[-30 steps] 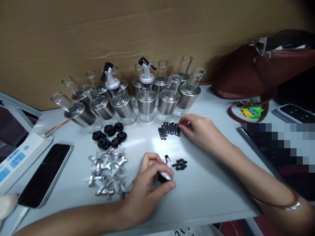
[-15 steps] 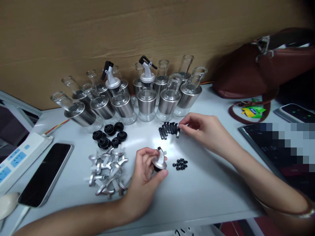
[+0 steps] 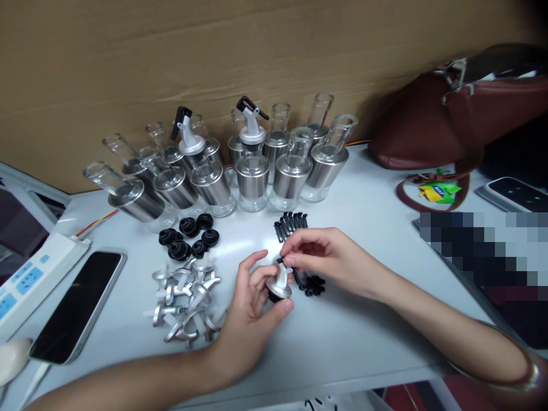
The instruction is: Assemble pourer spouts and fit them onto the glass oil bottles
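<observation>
My left hand (image 3: 250, 311) is closed around the base of a silver pourer spout (image 3: 280, 283) with a black stopper under it and a small black tip on top. At that tip, my right hand (image 3: 342, 260) pinches a slim black lever (image 3: 297, 278), whose lower end shows below the fingers. Behind the right hand lies a row of black levers (image 3: 291, 222). Small black caps (image 3: 315, 284) sit in a cluster on the table, just beyond the spout. Silver spout bodies (image 3: 188, 302) are heaped left of my left hand, with ribbed black stoppers (image 3: 178, 249) beyond them.
Several glass bottles with metal sleeves (image 3: 252, 174) stand along the cardboard wall; two carry fitted pourers. At left are a phone (image 3: 79, 308) and a power strip (image 3: 29, 279). A brown bag (image 3: 419, 120), a green-yellow packet (image 3: 440, 192) and a dark device (image 3: 458, 257) occupy the right.
My right hand has moved from the lever row toward me and left, bringing a black lever to the top of the spout. My left hand still holds the spout in nearly the same place.
</observation>
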Demonstrator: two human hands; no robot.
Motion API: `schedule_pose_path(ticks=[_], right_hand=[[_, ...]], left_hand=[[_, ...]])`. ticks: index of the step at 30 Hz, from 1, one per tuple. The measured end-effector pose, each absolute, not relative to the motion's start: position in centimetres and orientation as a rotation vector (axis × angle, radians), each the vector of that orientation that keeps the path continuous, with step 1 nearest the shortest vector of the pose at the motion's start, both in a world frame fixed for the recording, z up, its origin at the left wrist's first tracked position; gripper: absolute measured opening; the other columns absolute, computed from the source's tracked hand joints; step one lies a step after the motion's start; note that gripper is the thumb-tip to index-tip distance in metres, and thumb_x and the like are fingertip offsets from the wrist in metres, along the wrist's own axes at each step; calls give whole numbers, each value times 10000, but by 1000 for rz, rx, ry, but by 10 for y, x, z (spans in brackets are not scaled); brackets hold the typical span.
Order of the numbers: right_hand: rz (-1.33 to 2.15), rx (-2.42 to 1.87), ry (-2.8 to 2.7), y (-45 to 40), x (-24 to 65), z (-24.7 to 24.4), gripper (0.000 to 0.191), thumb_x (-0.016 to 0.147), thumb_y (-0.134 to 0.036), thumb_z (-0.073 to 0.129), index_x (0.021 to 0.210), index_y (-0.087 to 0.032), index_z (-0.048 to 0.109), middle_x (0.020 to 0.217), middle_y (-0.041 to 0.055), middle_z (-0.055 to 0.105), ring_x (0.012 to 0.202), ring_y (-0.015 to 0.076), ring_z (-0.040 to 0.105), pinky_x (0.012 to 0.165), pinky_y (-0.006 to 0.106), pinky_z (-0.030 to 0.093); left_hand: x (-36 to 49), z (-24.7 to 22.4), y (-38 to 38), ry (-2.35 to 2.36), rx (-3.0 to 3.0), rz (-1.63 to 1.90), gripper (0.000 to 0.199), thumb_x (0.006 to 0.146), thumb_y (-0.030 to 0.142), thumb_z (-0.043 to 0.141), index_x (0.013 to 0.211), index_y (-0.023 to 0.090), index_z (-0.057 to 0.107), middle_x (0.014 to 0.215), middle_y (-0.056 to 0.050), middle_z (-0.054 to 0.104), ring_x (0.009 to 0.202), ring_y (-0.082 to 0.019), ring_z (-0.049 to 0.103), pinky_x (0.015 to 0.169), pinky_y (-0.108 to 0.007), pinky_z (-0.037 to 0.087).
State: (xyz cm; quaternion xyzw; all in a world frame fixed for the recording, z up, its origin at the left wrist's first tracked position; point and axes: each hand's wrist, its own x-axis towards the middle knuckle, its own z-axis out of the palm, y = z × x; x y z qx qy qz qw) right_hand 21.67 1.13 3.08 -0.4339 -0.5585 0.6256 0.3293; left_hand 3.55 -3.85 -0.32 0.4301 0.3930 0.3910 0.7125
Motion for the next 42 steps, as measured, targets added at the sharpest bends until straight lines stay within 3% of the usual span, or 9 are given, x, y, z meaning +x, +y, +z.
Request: schedule_pose_path(ticks=[9,16,22,30,42], right_hand=[[1733,-1126,-1268,10,210,29,225,690,-322,787,711,-143,654,574,-35,635,530,98,591,545,225,473],[1664,-1136,-1363,9,210,29,248,727,-379,744,685,-142,688,612,-12,629,522,96,569,531,226,471],[1697,-1096,-1385,11,216,29,198,751,-302,714,861,-139,731,743,21,672,597,113,617,588,250,498],[1727,-1082,-1389,11,218,29,186,777,-244,670,908,-123,724,747,35,680,617,120,626,616,261,503],[1655,-1096,-1447,11,217,32,120,789,-218,632,832,-124,693,661,9,654,592,101,615,588,222,487]], left_hand=[[37,0,-35,828,920,830,643,723,137,711,1274,288,417,947,15,588,1004,-162,604,998,-354,409],[37,1,-38,825,820,855,623,711,95,741,1223,336,480,919,47,621,963,-124,615,932,-278,431],[37,0,-36,792,824,914,594,747,75,718,1222,392,556,923,61,620,947,-83,615,924,-217,434],[36,-1,-36,770,803,916,605,769,89,714,1221,471,589,977,55,613,965,-77,618,942,-207,446],[35,-5,-38,833,781,904,556,739,161,750,1214,420,620,1027,14,579,1000,-147,619,975,-295,460]])
